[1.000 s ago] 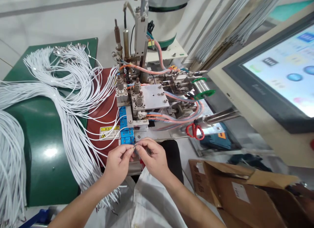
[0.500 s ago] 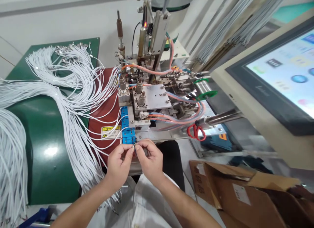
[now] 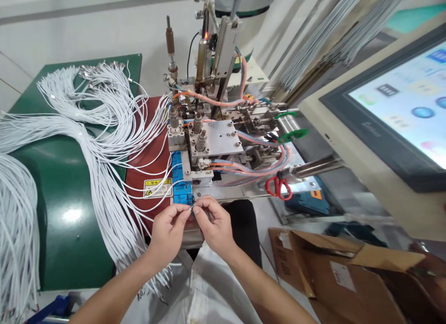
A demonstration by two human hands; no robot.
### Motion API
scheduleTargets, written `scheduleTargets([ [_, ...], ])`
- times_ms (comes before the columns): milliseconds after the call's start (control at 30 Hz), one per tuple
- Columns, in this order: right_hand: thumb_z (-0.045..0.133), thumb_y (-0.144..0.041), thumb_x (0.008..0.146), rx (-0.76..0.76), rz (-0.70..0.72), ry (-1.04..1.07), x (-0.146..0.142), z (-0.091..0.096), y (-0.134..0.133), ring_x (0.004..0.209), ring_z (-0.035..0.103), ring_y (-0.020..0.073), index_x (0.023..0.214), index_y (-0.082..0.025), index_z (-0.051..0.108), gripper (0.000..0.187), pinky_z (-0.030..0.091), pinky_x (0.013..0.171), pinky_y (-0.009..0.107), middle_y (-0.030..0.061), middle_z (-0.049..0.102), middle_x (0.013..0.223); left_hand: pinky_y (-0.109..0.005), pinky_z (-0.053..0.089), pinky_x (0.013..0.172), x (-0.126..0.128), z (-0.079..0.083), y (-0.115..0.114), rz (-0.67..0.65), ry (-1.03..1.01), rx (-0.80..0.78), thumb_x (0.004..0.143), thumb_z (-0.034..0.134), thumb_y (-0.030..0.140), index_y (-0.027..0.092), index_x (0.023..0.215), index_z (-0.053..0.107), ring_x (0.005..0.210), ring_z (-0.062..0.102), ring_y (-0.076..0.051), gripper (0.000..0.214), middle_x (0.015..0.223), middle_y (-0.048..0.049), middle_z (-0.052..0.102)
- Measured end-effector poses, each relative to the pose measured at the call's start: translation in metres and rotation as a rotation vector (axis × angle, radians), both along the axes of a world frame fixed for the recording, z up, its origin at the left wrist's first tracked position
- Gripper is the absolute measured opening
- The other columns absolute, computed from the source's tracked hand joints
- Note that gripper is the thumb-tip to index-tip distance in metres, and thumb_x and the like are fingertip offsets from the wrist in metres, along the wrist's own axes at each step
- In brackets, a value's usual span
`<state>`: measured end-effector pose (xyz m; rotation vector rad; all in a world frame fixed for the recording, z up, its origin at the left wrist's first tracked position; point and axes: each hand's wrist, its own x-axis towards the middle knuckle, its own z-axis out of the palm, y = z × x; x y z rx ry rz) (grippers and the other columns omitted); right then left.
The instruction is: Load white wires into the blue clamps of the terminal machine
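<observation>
My left hand (image 3: pixel 169 229) is closed in a pinch at the near end of the blue fixture blocks (image 3: pixel 181 190). A white cable runs up to it from the left, and a tiny light-coloured tip shows at its fingertips. My right hand (image 3: pixel 214 222) pinches at the same spot, its fingertips almost touching the left ones. What lies between the right fingers is too small to make out. Several white cables (image 3: pixel 158 174) reach the blue blocks along the machine's (image 3: pixel 219 136) left side. Large bundles of white cable (image 3: pixel 92 159) spread over the green table (image 3: pixel 69 212).
A warning label (image 3: pixel 157 188) lies on the dark red surface left of the fixture. Red-handled scissors (image 3: pixel 278 188) and a solder wire spool (image 3: pixel 290 126) are to the right. A touchscreen (image 3: pixel 400 106) juts in at upper right, above an opened cardboard box (image 3: pixel 348 273).
Both hands stay pinched together at the near end of the blue blocks, with only a very slight shift of the fingers. The cables and machine look the same.
</observation>
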<state>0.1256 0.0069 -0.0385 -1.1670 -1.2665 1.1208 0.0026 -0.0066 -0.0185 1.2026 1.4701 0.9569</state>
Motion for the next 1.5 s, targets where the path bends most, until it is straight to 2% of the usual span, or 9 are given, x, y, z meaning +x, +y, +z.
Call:
scheduleTargets([
  [167, 0.051, -0.020, 0.079, -0.038, 0.065, 0.011, 0.004, 0.002, 0.002, 0.065, 0.052, 0.0129, 0.068, -0.019, 0.055, 0.012, 0.044, 0.061, 0.025, 0.0004, 0.054, 0.069, -0.022, 0.050, 0.059, -0.004, 0.000, 0.002, -0.047, -0.010, -0.037, 0.079, 0.056, 0.029, 0.014, 0.079, 0.064, 0.061, 0.058, -0.012, 0.017, 0.069, -0.0023, 0.063],
  [300, 0.052, -0.022, 0.080, -0.089, 0.022, 0.026, 0.003, 0.002, 0.001, 0.065, 0.053, 0.0129, 0.070, -0.019, 0.058, 0.012, 0.044, 0.060, 0.025, 0.0006, 0.055, 0.068, -0.021, 0.050, 0.058, -0.005, -0.002, 0.002, -0.014, 0.013, -0.009, 0.078, 0.058, 0.027, 0.015, 0.081, 0.065, 0.060, 0.059, -0.011, 0.015, 0.070, -0.0023, 0.065],
  [467, 0.054, -0.019, 0.078, 0.003, 0.009, -0.006, 0.004, 0.004, -0.002, 0.071, 0.057, 0.0152, 0.075, -0.019, 0.062, 0.008, 0.047, 0.065, 0.028, 0.0031, 0.060, 0.074, -0.024, 0.051, 0.065, -0.001, -0.005, -0.001, 0.025, 0.083, 0.071, 0.077, 0.058, 0.025, 0.016, 0.079, 0.065, 0.069, 0.061, -0.013, 0.011, 0.076, -0.0029, 0.066],
  [700, 0.054, -0.016, 0.078, 0.168, 0.158, -0.189, 0.019, 0.012, 0.007, 0.070, 0.057, 0.0152, 0.075, -0.020, 0.062, 0.009, 0.046, 0.066, 0.029, 0.0030, 0.061, 0.073, -0.026, 0.050, 0.067, -0.005, -0.001, 0.001, -0.095, 0.202, 0.165, 0.078, 0.056, 0.023, 0.017, 0.078, 0.065, 0.072, 0.060, -0.015, 0.011, 0.078, -0.0047, 0.065],
  [800, 0.052, -0.019, 0.080, 0.125, 0.219, -0.157, 0.023, 0.011, 0.010, 0.072, 0.056, 0.0156, 0.077, -0.020, 0.062, 0.010, 0.045, 0.067, 0.029, 0.0029, 0.060, 0.074, -0.024, 0.048, 0.061, -0.007, 0.004, 0.004, -0.163, 0.207, 0.115, 0.081, 0.053, 0.024, 0.017, 0.078, 0.066, 0.064, 0.058, -0.013, 0.015, 0.071, -0.0033, 0.063],
  [933, 0.056, -0.027, 0.078, -0.094, 0.159, 0.106, 0.013, 0.004, 0.009, 0.065, 0.055, 0.0137, 0.071, -0.020, 0.061, 0.012, 0.045, 0.061, 0.027, 0.0010, 0.058, 0.069, -0.023, 0.048, 0.059, -0.005, 0.004, 0.004, -0.113, 0.130, 0.043, 0.080, 0.053, 0.026, 0.016, 0.078, 0.065, 0.061, 0.057, -0.012, 0.016, 0.067, -0.0015, 0.060],
  [1067, 0.059, -0.029, 0.075, -0.249, 0.062, 0.274, 0.004, -0.001, 0.003, 0.060, 0.053, 0.0119, 0.072, -0.019, 0.061, 0.010, 0.045, 0.059, 0.025, -0.0005, 0.059, 0.067, -0.024, 0.050, 0.065, -0.002, 0.000, 0.002, -0.022, 0.122, 0.102, 0.079, 0.056, 0.027, 0.017, 0.078, 0.064, 0.068, 0.059, -0.013, 0.013, 0.075, -0.0027, 0.062],
  [1267, 0.057, -0.023, 0.076, -0.136, 0.011, 0.167, 0.006, 0.004, -0.001, 0.071, 0.056, 0.0143, 0.074, -0.020, 0.063, 0.007, 0.046, 0.067, 0.028, 0.0019, 0.060, 0.075, -0.024, 0.050, 0.067, 0.000, -0.001, 0.001, 0.020, 0.157, 0.189, 0.077, 0.057, 0.024, 0.017, 0.077, 0.064, 0.074, 0.060, -0.014, 0.009, 0.078, -0.0039, 0.063],
  [1500, 0.054, -0.019, 0.077, -0.082, 0.009, 0.033, 0.004, 0.004, 0.000, 0.064, 0.052, 0.0130, 0.068, -0.019, 0.058, 0.010, 0.044, 0.060, 0.026, 0.0006, 0.055, 0.068, -0.025, 0.051, 0.067, 0.001, -0.003, 0.001, 0.000, 0.200, 0.190, 0.076, 0.056, 0.020, 0.017, 0.077, 0.065, 0.071, 0.061, -0.014, 0.009, 0.076, -0.0030, 0.065],
])
